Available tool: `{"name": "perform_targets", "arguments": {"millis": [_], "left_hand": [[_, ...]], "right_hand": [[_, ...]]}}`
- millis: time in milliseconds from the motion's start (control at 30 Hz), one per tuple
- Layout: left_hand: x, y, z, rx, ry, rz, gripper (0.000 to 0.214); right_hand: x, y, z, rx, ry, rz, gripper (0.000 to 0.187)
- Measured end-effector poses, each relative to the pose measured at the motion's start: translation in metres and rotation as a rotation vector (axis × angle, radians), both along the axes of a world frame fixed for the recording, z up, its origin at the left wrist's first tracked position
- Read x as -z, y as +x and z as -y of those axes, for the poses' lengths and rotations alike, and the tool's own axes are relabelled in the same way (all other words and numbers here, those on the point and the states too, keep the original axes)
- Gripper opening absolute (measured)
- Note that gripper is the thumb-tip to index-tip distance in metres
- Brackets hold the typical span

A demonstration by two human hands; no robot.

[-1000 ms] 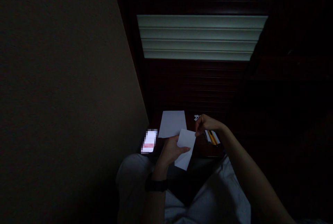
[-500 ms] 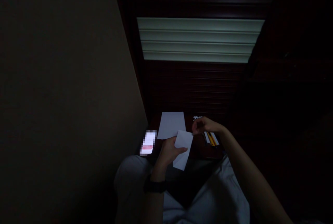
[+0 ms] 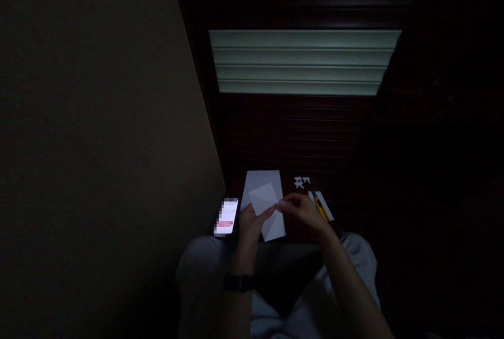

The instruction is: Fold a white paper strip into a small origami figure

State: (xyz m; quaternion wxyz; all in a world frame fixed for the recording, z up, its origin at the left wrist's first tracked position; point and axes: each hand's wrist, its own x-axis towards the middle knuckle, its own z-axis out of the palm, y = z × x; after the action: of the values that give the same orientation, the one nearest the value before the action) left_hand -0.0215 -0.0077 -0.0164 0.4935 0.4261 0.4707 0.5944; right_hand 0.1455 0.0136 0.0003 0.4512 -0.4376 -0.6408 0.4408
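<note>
A folded white paper (image 3: 262, 197) is in my left hand (image 3: 249, 226), which grips it from the lower left with the thumb across its front. The paper's upper part leans left, and its lower part angles down to the right. My right hand (image 3: 301, 209) has thumb and forefinger pinched at the paper's right edge, close to the left thumb. A small greyish bit shows at those fingertips, perhaps a corner of the paper. Behind the folded piece lies a larger white sheet (image 3: 262, 176) on the dark table.
A lit phone (image 3: 228, 217) lies at the table's left, beside the wall (image 3: 118, 118). Several small cut or folded white paper pieces (image 3: 299, 184) are at the back right. A yellow utility knife (image 3: 322, 209) rests on a white paper strip (image 3: 329, 212) by my right wrist.
The folded paper has tilted left and shifted slightly up over the sheet. My right hand has moved left and down to the paper's side, uncovering the small paper pieces.
</note>
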Motion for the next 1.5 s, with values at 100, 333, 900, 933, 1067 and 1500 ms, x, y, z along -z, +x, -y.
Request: {"name": "perform_targets", "arguments": {"millis": [100,333,900,933,1067,1500], "left_hand": [[-0.004,0.002,0.003,-0.027,-0.005,0.057,0.044],[-0.007,0.004,0.009,0.051,-0.007,0.122,0.045],[-0.006,0.007,0.007,-0.193,0.068,0.003,0.048],[-0.007,0.005,0.007,-0.205,0.085,-0.016,0.051],[-0.01,-0.003,0.007,-0.214,0.162,-0.131,0.047],[-0.01,-0.01,0.008,-0.315,0.19,-0.257,0.028]], "right_hand": [[0.022,-0.017,0.014,0.083,-0.051,-0.098,0.032],[0.033,-0.021,0.024,0.171,-0.074,-0.165,0.029],[0.047,-0.031,0.034,0.314,-0.14,-0.259,0.03],[0.046,-0.03,0.035,0.296,-0.143,-0.254,0.03],[0.045,-0.024,0.037,0.25,-0.165,-0.238,0.031],[0.038,-0.012,0.041,0.319,-0.211,-0.24,0.024]]}}
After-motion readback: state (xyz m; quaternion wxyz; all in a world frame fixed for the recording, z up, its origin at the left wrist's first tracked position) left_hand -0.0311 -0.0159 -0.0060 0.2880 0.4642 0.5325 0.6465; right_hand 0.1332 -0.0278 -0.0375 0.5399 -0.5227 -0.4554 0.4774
